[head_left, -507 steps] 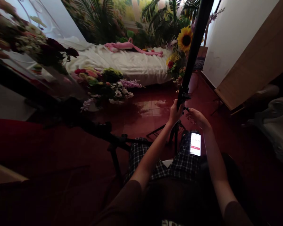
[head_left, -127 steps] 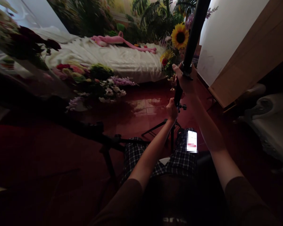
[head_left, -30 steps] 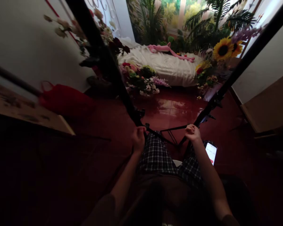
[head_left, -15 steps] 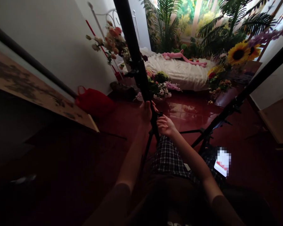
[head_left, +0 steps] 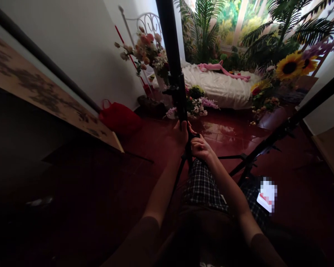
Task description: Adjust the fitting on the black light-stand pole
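A black light stand [head_left: 171, 48] rises in front of me, with its legs spread low between my knees. My left hand [head_left: 181, 132] is wrapped around the lower part of its pole. From the right side, my right hand [head_left: 200, 147] has its fingers curled on a small black knob [head_left: 195, 136] sticking out of the pole. Its fingertips are partly hidden, and the knob's shape is hard to make out in the dim light. Higher on the pole sits a black clamp collar [head_left: 172, 89].
A second black stand [head_left: 284, 128] slants up on the right. A lit phone [head_left: 265, 200] lies on my right thigh. A scroll painting [head_left: 52, 100] leans at left near a red bag [head_left: 119, 118]. Flowers [head_left: 197, 105] stand before a white-covered bed [head_left: 219, 87]; sunflowers [head_left: 289, 67] are right.
The view has shifted slightly, so the scene sits further right. Both hands keep their hold on the stand, and the right fingers look more tightly curled at the knob.
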{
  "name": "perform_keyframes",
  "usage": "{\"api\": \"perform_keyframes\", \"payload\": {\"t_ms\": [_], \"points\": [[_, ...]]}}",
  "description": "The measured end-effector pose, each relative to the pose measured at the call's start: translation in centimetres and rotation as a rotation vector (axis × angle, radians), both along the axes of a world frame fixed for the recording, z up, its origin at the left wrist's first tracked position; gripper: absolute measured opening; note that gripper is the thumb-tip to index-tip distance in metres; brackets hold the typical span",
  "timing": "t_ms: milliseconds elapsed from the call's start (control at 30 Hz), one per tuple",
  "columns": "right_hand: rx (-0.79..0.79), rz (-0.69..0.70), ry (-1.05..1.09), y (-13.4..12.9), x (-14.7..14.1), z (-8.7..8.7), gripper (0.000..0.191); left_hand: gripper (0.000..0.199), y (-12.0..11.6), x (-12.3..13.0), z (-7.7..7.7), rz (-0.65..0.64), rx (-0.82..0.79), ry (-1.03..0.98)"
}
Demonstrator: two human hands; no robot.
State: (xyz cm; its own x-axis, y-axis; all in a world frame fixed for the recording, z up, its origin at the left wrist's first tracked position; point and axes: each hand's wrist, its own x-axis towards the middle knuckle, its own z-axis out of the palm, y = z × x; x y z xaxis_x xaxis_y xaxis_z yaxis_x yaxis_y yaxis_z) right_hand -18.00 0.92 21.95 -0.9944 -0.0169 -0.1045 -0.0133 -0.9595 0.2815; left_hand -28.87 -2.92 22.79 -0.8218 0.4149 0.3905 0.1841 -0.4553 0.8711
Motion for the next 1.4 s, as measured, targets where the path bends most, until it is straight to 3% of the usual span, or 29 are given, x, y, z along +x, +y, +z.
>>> {"api": "perform_keyframes", "payload": {"t_ms": [467,700,800,867,900,1000,1033,1067,1100,1200,1267,1333,1400], "points": [[-0.142,0.107,0.161,0.3,0.1,-1.2,0.033,0.054,0.1,0.0,0.2,0.001,-0.015,-0.002],[0.008,0.065,0.176,0.5,0.2,-1.1,0.035,0.051,0.1,0.1,0.1,0.018,-0.038,-0.002],[0.177,0.017,0.145,0.4,0.4,-0.8,0.036,0.05,0.0,0.2,0.2,0.029,-0.053,0.007],[0.425,-0.078,0.079,0.1,0.3,-0.4,0.037,0.051,-0.1,0.2,0.2,0.032,-0.064,0.02],[0.617,-0.147,0.017,-0.1,0.1,-0.2,0.038,0.052,-0.1,0.2,0.2,0.036,-0.067,0.027],[1.439,-0.319,-0.382,0.1,-0.5,0.9,0.042,0.055,-0.2,0.1,0.2,0.067,-0.068,0.058],[1.659,-0.347,-0.53,0.4,-0.6,1.3,0.042,0.055,-0.2,0.1,0.2,0.075,-0.072,0.074],[1.783,-0.373,-0.642,0.9,-0.4,1.8,0.042,0.055,-0.2,0.0,0.1,0.081,-0.076,0.087],[1.798,-0.405,-0.696,1.5,-0.1,2.3,0.041,0.055,-0.2,-0.1,0.1,0.081,-0.079,0.094],[1.485,-0.548,-0.586,3.5,2.3,4.0,0.04,0.053,0.0,-0.4,-0.2,0.069,-0.087,0.085],[1.362,-0.63,-0.495,4.1,4.3,5.0,0.045,0.052,0.3,-0.5,-0.3,0.069,-0.08,0.073],[1.446,-0.709,-0.479,3.9,5.9,5.9,0.048,0.05,0.5,-0.6,-0.4,0.076,-0.075,0.061],[1.676,-0.809,-0.511,3.0,6.7,6.7,0.047,0.049,0.6,-0.5,-0.3,0.085,-0.076,0.042]]}}
